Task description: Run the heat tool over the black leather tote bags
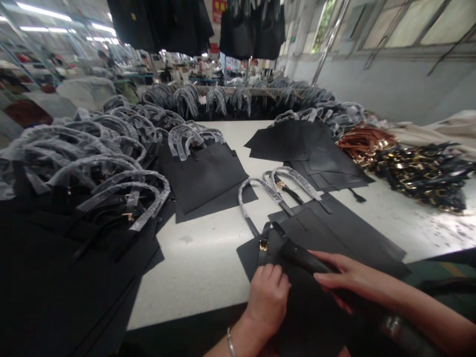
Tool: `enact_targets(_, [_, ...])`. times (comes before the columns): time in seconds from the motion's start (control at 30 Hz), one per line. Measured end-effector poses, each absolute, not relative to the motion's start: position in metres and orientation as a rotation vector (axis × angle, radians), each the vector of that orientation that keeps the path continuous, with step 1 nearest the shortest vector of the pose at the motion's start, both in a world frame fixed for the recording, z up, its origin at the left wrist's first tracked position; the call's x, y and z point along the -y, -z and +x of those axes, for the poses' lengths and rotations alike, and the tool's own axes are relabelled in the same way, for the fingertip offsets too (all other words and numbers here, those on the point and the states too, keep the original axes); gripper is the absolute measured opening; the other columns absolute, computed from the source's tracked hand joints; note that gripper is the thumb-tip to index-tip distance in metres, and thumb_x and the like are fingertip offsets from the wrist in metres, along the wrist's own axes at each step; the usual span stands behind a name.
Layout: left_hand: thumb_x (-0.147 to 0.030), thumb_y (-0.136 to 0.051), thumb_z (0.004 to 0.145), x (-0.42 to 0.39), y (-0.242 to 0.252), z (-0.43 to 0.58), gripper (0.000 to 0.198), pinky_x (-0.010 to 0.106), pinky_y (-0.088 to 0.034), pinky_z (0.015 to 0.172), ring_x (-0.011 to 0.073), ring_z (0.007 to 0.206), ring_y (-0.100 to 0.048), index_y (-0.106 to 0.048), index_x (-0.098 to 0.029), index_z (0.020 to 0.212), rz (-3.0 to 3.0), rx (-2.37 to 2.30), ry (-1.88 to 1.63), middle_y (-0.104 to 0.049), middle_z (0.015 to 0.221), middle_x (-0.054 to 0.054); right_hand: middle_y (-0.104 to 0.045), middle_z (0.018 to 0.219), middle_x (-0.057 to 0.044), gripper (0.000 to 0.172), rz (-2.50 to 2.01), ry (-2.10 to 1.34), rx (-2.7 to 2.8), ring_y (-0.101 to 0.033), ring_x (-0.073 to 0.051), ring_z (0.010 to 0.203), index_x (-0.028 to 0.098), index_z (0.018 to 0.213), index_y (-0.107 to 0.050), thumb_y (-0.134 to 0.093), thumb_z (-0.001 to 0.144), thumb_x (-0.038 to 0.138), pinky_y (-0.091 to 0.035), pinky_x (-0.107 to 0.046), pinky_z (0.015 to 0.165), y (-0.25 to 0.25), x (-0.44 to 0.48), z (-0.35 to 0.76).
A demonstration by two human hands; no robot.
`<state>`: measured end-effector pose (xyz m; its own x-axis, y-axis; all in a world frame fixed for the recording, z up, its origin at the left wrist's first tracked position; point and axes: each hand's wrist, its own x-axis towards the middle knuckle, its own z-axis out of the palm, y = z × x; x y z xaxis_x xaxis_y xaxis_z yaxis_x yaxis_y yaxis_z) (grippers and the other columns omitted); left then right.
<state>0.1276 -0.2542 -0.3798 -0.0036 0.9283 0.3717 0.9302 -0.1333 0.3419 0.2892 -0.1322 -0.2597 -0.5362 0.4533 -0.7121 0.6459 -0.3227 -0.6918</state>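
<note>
A flat black bag panel [327, 228] with plastic-wrapped handles [260, 191] lies on the white table in front of me. My left hand [268, 295] is curled with its fingers pressed down on the panel's near left part, beside a small gold buckle [264, 245]. My right hand [344, 280] rests to the right, fingers pinched on a narrow black strap [303, 258] that lies across the panel.
Heaps of black bag pieces with wrapped handles [92, 168] fill the left side and back of the white table [201, 263]. More black panels [308, 148] lie further back. Brown straps [362, 141] and black straps with gold fittings [420, 173] pile up at right.
</note>
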Motion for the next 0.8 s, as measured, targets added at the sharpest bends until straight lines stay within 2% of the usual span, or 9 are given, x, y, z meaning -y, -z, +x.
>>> enact_targets(0.17, [-0.015,-0.051,0.091,0.271,0.388,0.102,0.012,0.034,-0.048,0.07,0.0194,0.079,-0.058,-0.062,-0.018,0.093,-2.141,2.012,0.938,-0.064,0.086,0.005,-0.059,0.062,0.005,0.082,1.281,2.033,-1.642,-0.058,-0.01,0.044,0.016,0.146,-0.033,-0.07,0.076,0.036,-0.047,-0.017,0.039,0.267,0.135,0.277])
enact_targets(0.4, [-0.012,-0.05,0.09,0.267,0.395,0.107,0.013,0.032,-0.044,0.057,0.019,0.071,-0.058,-0.061,-0.017,0.086,-2.079,1.924,0.892,-0.064,0.079,0.004,-0.059,0.066,0.005,0.073,1.208,2.087,-1.607,-0.059,-0.009,0.044,0.021,0.143,-0.037,-0.067,0.08,0.038,-0.049,-0.016,0.04,0.27,0.131,0.254])
enact_targets(0.57, [-0.011,-0.048,0.09,0.267,0.394,0.106,0.015,0.031,-0.048,0.06,0.0187,0.073,-0.059,-0.062,-0.018,0.086,-2.082,1.939,0.909,-0.065,0.08,0.005,-0.06,0.064,0.004,0.076,1.238,2.03,-1.605,-0.06,-0.01,0.044,0.017,0.145,-0.033,-0.066,0.079,0.032,-0.05,-0.017,0.039,0.265,0.132,0.259])
enact_targets(0.7, [-0.012,-0.048,0.09,0.267,0.394,0.105,0.015,0.03,-0.049,0.062,0.0194,0.075,-0.06,-0.062,-0.017,0.087,-2.099,1.957,0.881,-0.066,0.082,0.006,-0.061,0.065,0.003,0.073,1.219,2.063,-1.604,-0.06,-0.011,0.044,0.019,0.144,-0.036,-0.065,0.079,0.033,-0.051,-0.019,0.04,0.269,0.136,0.256])
enact_targets(0.8, [-0.012,-0.047,0.09,0.268,0.394,0.106,0.015,0.03,-0.049,0.062,0.0198,0.074,-0.06,-0.062,-0.017,0.091,-2.1,1.951,0.875,-0.066,0.083,0.006,-0.06,0.06,0.004,0.077,1.231,2.036,-1.785,-0.057,-0.011,0.043,0.014,0.148,-0.029,-0.063,0.08,0.03,-0.048,-0.019,0.04,0.271,0.141,0.244])
